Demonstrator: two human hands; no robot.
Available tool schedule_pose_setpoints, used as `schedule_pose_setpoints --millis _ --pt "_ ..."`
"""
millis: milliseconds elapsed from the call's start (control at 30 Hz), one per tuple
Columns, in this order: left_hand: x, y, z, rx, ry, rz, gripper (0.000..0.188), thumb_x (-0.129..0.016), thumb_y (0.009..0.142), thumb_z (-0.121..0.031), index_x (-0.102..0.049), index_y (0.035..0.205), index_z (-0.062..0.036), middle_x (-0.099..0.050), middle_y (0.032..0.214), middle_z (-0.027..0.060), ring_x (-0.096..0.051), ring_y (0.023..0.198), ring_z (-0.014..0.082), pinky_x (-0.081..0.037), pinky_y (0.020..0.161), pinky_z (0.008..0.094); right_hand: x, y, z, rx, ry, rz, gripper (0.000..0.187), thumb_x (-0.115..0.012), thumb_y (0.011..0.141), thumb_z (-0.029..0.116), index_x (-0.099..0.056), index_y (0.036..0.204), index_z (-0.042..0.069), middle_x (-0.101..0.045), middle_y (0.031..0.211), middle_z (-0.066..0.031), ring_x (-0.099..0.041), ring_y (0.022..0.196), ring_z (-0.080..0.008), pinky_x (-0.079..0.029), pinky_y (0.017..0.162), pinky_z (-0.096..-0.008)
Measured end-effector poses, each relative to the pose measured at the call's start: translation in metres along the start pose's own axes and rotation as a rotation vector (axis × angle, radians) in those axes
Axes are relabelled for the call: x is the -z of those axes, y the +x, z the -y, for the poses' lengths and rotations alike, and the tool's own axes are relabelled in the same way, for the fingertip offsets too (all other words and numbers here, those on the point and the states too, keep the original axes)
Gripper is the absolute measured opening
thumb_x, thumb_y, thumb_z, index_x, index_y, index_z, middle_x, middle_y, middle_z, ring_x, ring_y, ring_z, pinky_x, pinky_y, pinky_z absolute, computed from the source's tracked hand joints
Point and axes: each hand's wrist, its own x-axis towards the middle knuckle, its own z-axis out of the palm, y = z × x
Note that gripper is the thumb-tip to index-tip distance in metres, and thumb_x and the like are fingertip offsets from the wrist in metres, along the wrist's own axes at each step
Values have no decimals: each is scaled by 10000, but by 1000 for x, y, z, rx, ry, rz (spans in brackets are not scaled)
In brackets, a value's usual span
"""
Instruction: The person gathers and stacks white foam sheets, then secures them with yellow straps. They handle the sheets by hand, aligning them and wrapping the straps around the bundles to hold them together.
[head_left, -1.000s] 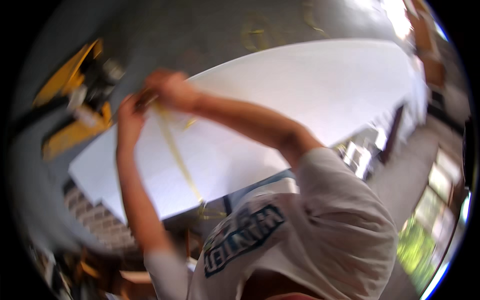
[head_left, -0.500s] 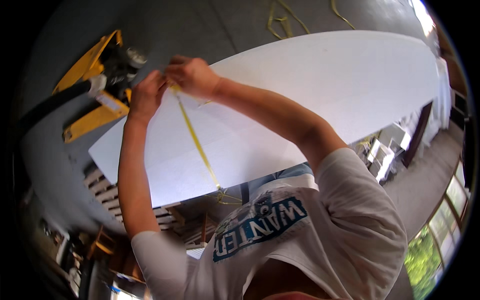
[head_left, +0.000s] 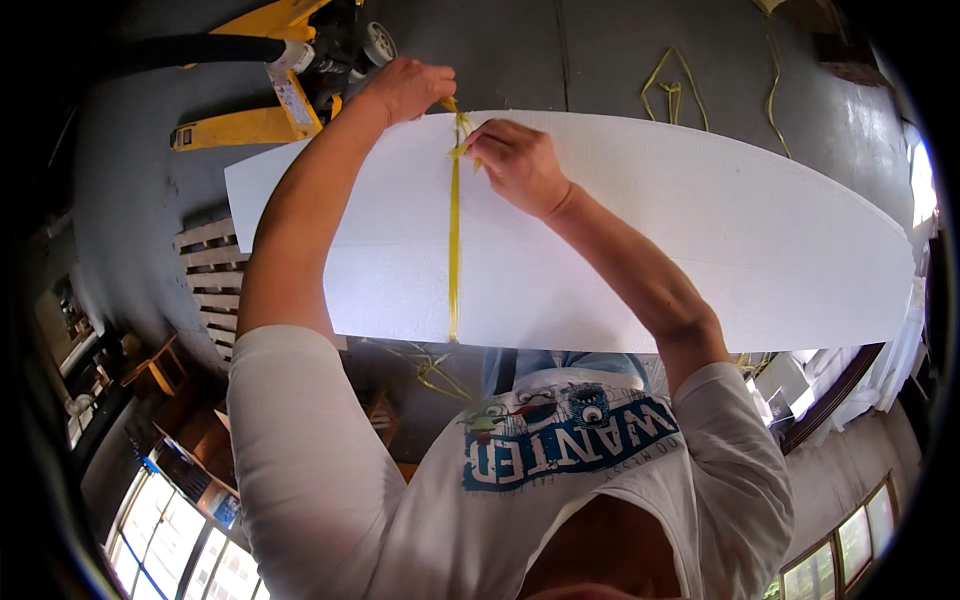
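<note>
Your left hand (head_left: 408, 90) is curled at the far edge of the white panel (head_left: 680, 230), its fingertips pinching the yellow strap (head_left: 454, 250). Just beside it, your right hand (head_left: 517, 162) has its fingers bunched, thumb and forefinger gripping strap too. The strap lies flat across the panel, its long axis running straight away from you, near edge to far, crossing the panel's own left-to-right length left of its middle.
</note>
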Motion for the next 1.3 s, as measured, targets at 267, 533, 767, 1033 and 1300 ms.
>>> schedule_pose_setpoints --millis 267,533,767,1033,1300 --pt "-13 -28 46 538 -320 311 292 -600 822 -283 -707 1004 -81 -706 950 148 -684 857 303 -516 721 409 -9 11 26 -223 -240 383 112 -549 773 144 -638 744 83 -654 814 -109 -639 773 -319 -521 651 -425" --pt "93 34 -39 366 -546 -331 532 -521 831 -7 -437 1356 16 -509 1353 202 -483 1268 294 -362 1060 364 217 -216 138 -719 -247 -228 138 -588 829 86 -654 946 115 -651 880 -72 -637 825 -290 -521 689 -403" --pt "72 159 -366 -157 -486 -380 487 -611 819 -76 -483 1278 24 -531 1281 221 -501 1191 381 -399 1026 423 245 -420 252 -1477 -204 -237 150 -598 827 181 -677 934 110 -678 899 -126 -635 853 -346 -507 732 -451" --pt "99 313 -587 -504 -149 -305 598 -594 910 -310 -382 1398 -38 -390 1458 150 -358 1351 342 -295 1088 495 248 -625 313 -1884 -47 -475 225 -593 785 212 -711 928 83 -691 902 -149 -659 844 -336 -520 761 -416" --pt "92 463 -669 -348 88 -259 730 -437 945 -538 -284 1456 -40 -242 1541 134 -212 1424 313 -169 1146 488 338 -788 338 -2121 136 -1044 236 -591 812 201 -695 948 39 -698 821 -128 -681 777 -263 -523 727 -367"
